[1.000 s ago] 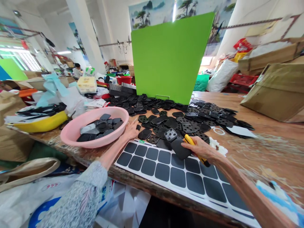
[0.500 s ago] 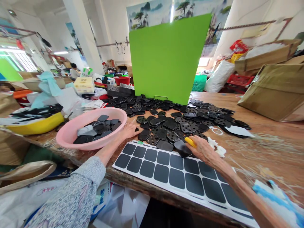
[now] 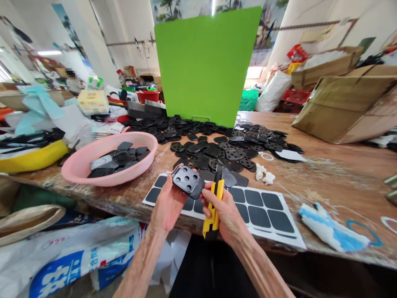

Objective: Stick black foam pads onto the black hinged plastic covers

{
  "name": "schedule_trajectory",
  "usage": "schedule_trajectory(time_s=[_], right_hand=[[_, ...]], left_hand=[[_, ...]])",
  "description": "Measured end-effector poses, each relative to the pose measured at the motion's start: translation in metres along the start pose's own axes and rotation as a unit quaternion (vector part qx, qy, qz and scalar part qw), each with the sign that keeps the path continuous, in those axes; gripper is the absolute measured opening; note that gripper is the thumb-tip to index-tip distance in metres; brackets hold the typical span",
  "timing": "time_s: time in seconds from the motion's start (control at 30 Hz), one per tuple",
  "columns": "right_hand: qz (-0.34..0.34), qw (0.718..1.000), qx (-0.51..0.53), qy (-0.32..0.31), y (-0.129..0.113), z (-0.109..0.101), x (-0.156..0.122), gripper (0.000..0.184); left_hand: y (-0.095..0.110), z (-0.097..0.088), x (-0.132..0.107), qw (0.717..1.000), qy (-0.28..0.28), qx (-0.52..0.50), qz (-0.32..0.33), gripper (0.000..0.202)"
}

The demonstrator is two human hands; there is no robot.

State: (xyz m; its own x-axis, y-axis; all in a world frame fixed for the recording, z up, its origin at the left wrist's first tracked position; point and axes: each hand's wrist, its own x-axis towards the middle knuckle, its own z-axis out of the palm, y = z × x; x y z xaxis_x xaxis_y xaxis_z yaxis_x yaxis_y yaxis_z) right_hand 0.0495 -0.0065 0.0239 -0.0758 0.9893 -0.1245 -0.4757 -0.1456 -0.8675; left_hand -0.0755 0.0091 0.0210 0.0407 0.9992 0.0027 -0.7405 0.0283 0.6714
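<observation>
My left hand (image 3: 167,203) holds up a black perforated plastic plate (image 3: 187,180) with several round holes, and a dark edge shows along its lower right side. My right hand (image 3: 223,211) grips a yellow utility knife (image 3: 213,207) upright, close beside the plate. Both hands are above a white sheet of dark square rubber pads (image 3: 257,205), which they partly hide. A spread of similar black plates (image 3: 217,151) lies just beyond. To the left stands a pink plastic basin (image 3: 76,167) holding black pieces.
The scarred wooden workbench (image 3: 325,186) runs across the view. A green board (image 3: 204,66) stands behind the plates, and a cardboard box (image 3: 344,109) sits at the right. A blue-and-white glove (image 3: 328,229) lies near the front edge. A yellow bowl (image 3: 31,159) is far left.
My left hand has left the basin's rim and now lifts the black plate. My right hand has drawn back toward me, with the knife now upright. The view has tilted and shifted.
</observation>
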Motion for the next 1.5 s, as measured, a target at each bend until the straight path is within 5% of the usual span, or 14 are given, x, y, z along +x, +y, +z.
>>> schedule_trajectory(time_s=[0.1,0.17,0.23,0.3,0.37,0.43,0.6,0.9,1.03,1.1,1.3,1.5], right_hand=[[-0.005,0.999,-0.031,0.038,0.018,-0.001,-0.027,0.033],[-0.1,0.98,-0.161,0.068,0.028,-0.006,-0.045,0.025],[-0.253,0.906,-0.332,0.063,0.038,-0.015,-0.06,0.009],[-0.375,0.8,-0.469,0.005,0.047,-0.025,-0.074,0.022],[-0.425,0.719,-0.546,-0.066,0.056,-0.035,-0.085,0.038],[-0.435,0.68,-0.58,-0.112,0.064,-0.044,-0.094,0.044],[-0.434,0.653,-0.604,-0.142,0.072,-0.057,-0.111,0.04],[-0.365,0.709,-0.575,-0.182,0.081,-0.07,-0.131,0.049],[-0.276,0.805,-0.507,-0.135,0.073,-0.076,-0.127,0.03],[-0.22,0.84,-0.491,-0.072,0.07,-0.078,-0.123,0.017],[-0.133,0.875,-0.464,0.031,0.078,-0.078,-0.123,0.006],[0.086,0.981,-0.142,0.098,0.074,-0.09,-0.116,0.028]], left_hand=[[-0.008,-0.005,-0.031,0.999,0.035,-0.007,-0.038,0.039],[-0.011,-0.009,-0.048,0.995,0.074,0.037,-0.053,0.037],[-0.014,-0.012,-0.065,0.988,0.105,0.092,-0.074,0.041],[-0.016,-0.016,-0.083,0.98,0.112,0.109,-0.125,0.051],[-0.019,-0.022,-0.099,0.972,0.109,0.086,-0.191,0.062],[-0.023,-0.028,-0.112,0.967,0.107,0.063,-0.222,0.067],[-0.03,-0.051,-0.133,0.966,0.058,0.069,-0.242,0.067],[-0.04,-0.067,-0.141,0.952,0.015,0.1,-0.29,0.042],[-0.04,-0.071,-0.141,0.94,0.004,0.108,-0.324,0.026],[-0.041,-0.074,-0.139,0.927,-0.013,0.135,-0.35,0.035],[-0.053,-0.082,-0.138,0.934,0.061,0.297,-0.191,0.033],[-0.05,-0.094,-0.135,0.937,0.016,0.235,-0.259,0.022]])
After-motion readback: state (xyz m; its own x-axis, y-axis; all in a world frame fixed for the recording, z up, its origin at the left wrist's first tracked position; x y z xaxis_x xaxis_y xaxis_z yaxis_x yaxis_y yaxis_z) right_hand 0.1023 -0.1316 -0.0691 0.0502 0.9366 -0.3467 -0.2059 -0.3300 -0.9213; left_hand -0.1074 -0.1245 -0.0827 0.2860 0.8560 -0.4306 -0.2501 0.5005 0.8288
